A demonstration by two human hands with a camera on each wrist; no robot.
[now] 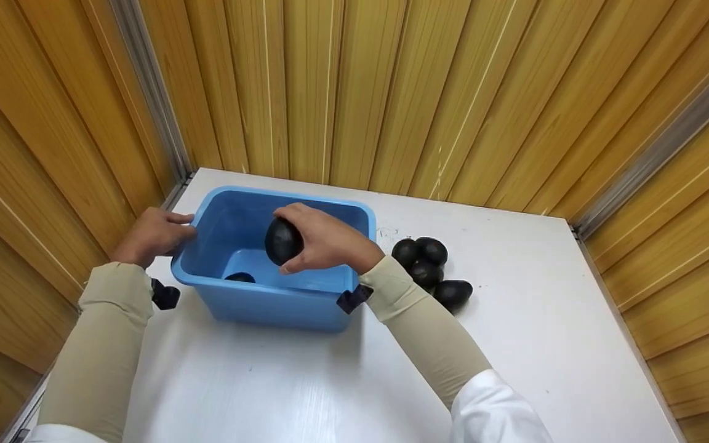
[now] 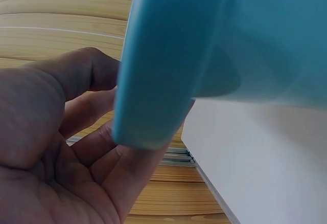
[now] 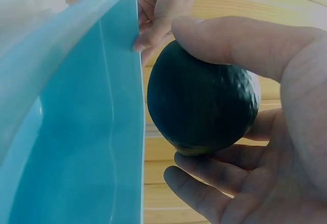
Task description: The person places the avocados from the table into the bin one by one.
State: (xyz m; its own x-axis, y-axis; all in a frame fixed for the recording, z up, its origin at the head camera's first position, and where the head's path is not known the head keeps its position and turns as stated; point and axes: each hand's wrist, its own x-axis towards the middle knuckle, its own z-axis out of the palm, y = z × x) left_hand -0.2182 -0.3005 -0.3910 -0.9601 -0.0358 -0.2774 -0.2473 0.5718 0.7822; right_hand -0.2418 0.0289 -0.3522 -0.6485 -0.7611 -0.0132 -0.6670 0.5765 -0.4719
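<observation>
In the head view my right hand holds a dark avocado above the blue plastic tub. The right wrist view shows the thumb over the top of that avocado and the fingers curled beneath it. My left hand grips the tub's left rim; the left wrist view has its thumb against the rim and fingers curled under it. Inside the tub, another avocado lies near the front left, partly hidden by the front wall.
Several avocados lie in a cluster on the white table, right of the tub, one partly hidden by my right forearm. Wood-patterned panels close off the back and both sides. A dark camera mount is strapped on my right wrist.
</observation>
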